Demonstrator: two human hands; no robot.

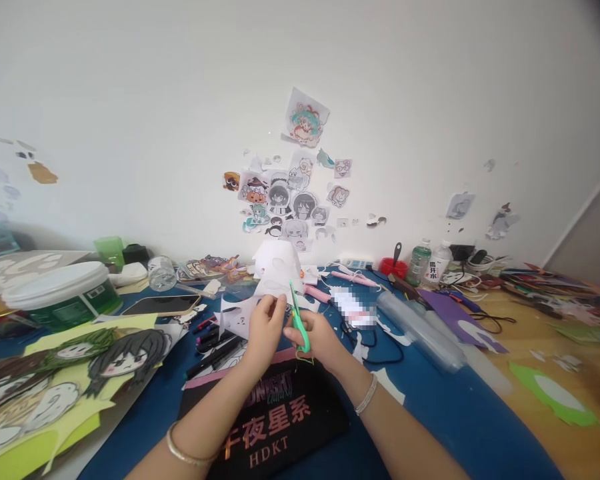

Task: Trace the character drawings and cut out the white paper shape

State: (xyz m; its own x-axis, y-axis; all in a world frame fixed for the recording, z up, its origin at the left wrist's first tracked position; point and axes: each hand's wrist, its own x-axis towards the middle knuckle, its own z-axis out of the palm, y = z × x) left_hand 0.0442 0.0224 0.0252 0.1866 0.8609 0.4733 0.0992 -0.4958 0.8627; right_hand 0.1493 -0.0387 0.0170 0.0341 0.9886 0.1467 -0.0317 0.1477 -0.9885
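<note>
My right hand (321, 339) grips a pair of green scissors (301, 331), with the blades pointing up and away from me. Close beside them, my left hand (265, 328) is closed in a pinch. A small dark-marked bit shows between the two hands, but I cannot make out what the left fingers hold. Cut white paper (233, 315) with curved edges lies just left of my left hand. Beyond the blades rises a crumpled white paper (276, 261). Under my forearms is a black bag with printed lettering (273, 427).
Several markers (215, 353) lie left of my hands, near a phone (161, 305) and a green-and-white tub (63, 293). Paper drawings (130, 360) cover the left side. Rolled clear plastic (423, 330), a cable and bottles (420, 261) are on the right.
</note>
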